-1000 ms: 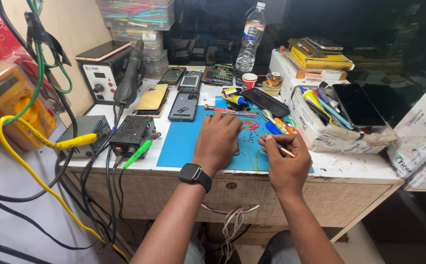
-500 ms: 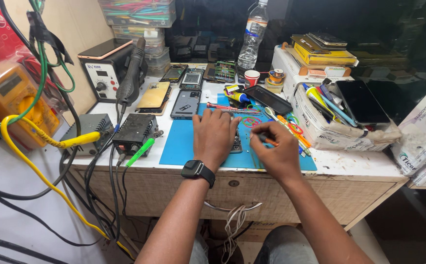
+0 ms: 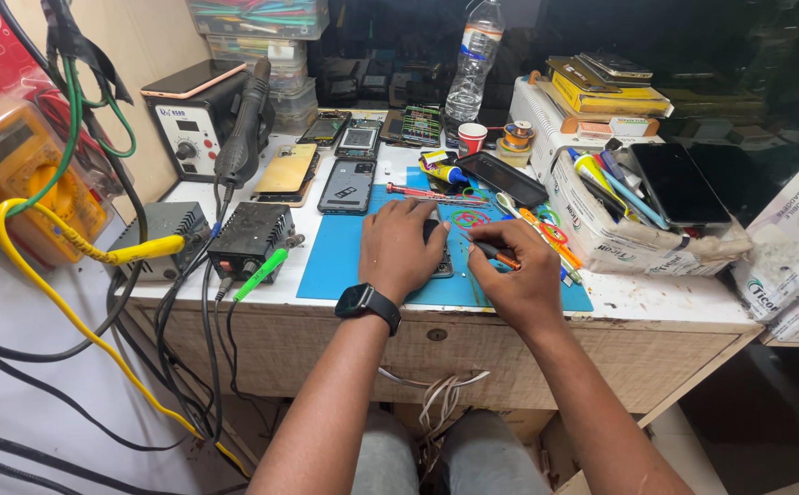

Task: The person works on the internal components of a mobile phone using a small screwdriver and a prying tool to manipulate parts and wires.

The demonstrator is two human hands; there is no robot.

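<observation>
On the blue mat (image 3: 354,266), the left hand (image 3: 401,249) is pressing flat on a small phone part (image 3: 440,261); the right hand (image 3: 520,280) is pinching a screwdriver (image 3: 491,253) beside it, seemingly mid-unscrewing, needing steady aim next.

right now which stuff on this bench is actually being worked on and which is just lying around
In use:
- left hand pressing down a small dark device on the blue mat
- right hand holding a screwdriver

Lying about:
- water bottle
- grey phone
- yellow multimeter
- small red cup
- rubber bands
</observation>
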